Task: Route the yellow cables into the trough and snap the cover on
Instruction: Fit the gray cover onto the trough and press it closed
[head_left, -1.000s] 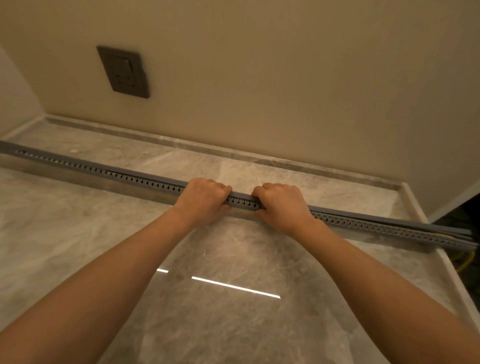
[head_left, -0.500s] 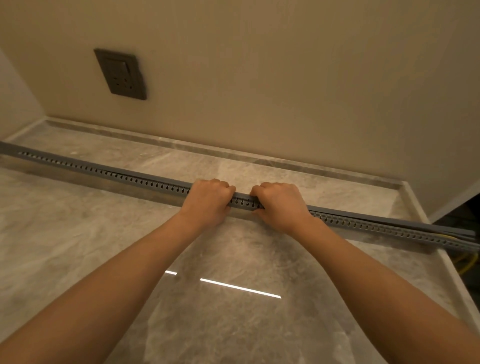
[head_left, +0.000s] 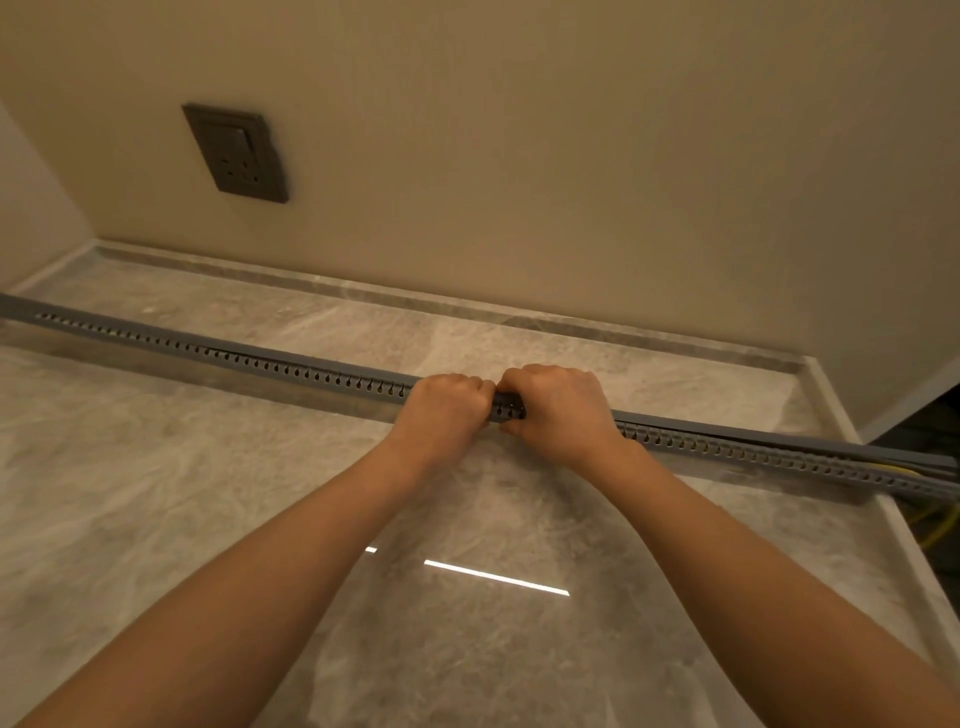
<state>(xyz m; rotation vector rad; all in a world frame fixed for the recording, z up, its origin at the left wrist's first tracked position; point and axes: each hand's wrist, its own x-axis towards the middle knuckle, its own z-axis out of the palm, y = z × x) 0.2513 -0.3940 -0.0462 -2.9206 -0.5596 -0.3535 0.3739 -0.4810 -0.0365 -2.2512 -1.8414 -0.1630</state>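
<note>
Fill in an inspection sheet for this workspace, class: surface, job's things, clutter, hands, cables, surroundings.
Surface: marble counter, glossy.
Job's things: grey slotted trough lies across it; cover appears seated at left, lifted at right end.
Clutter: nothing seen.
Hands: left hand and right hand grip the trough side by side.
Cables: yellow cables show under the lifted cover at right.
Surroundings: beige wall, dark socket.

No readable text, no labels, no numbers
</note>
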